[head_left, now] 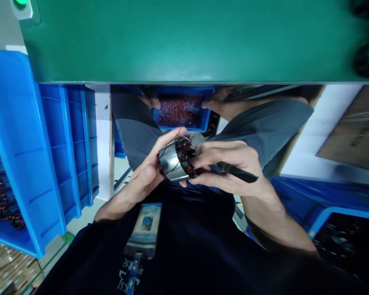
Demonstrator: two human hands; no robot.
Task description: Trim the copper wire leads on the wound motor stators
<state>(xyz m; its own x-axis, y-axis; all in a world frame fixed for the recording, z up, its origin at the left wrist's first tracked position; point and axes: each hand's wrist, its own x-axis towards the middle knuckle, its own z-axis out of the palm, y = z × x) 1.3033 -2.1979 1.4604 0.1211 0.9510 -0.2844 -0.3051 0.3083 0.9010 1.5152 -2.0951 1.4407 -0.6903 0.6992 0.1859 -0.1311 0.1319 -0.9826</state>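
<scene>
A motor stator (171, 161), a steel ring with dark coils and bits of copper wire at its ends, is held over my lap. My left hand (150, 168) is closed around its left side, and a thin wire loops near the fingertips. From the right, my right hand (230, 157) reaches to the coil end, its fingers touching the windings. A black-handled tool (238, 171) is gripped in that hand, the handle sticking out toward the lower right. The tool's working end is hidden by the fingers and the stator.
A green worktable edge (184, 76) spans the top. Below it, a blue bin (212, 110) holds many small copper-coloured scraps. Blue crates (46, 151) stand on the left, one containing wound parts. Another blue crate (322, 213) with dark parts is at right, below a cardboard box (353, 131).
</scene>
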